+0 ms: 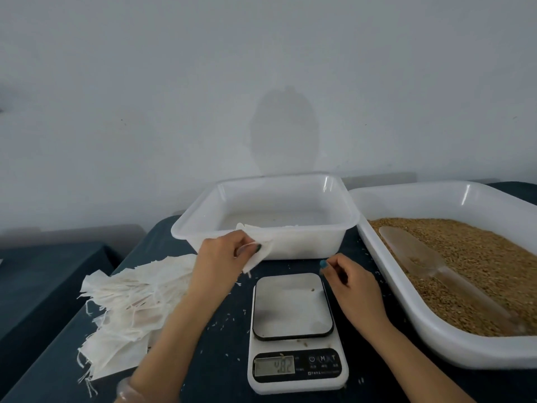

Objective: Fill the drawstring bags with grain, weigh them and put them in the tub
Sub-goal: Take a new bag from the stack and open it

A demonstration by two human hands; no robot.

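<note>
My left hand pinches a flat white drawstring bag in front of the near wall of the white tub. My right hand hovers just beyond the right corner of the kitchen scale, fingers loosely curled and thumb raised; I cannot tell if it pinches the bag's string. The tub holds nothing that I can see. A large white tray of brown grain sits on the right, with a clear plastic scoop lying in the grain.
A heap of flat white drawstring bags lies on the dark table cloth at my left. Loose grains dot the cloth and the scale's platform. A grey wall stands behind the table. A second dark surface lies at far left.
</note>
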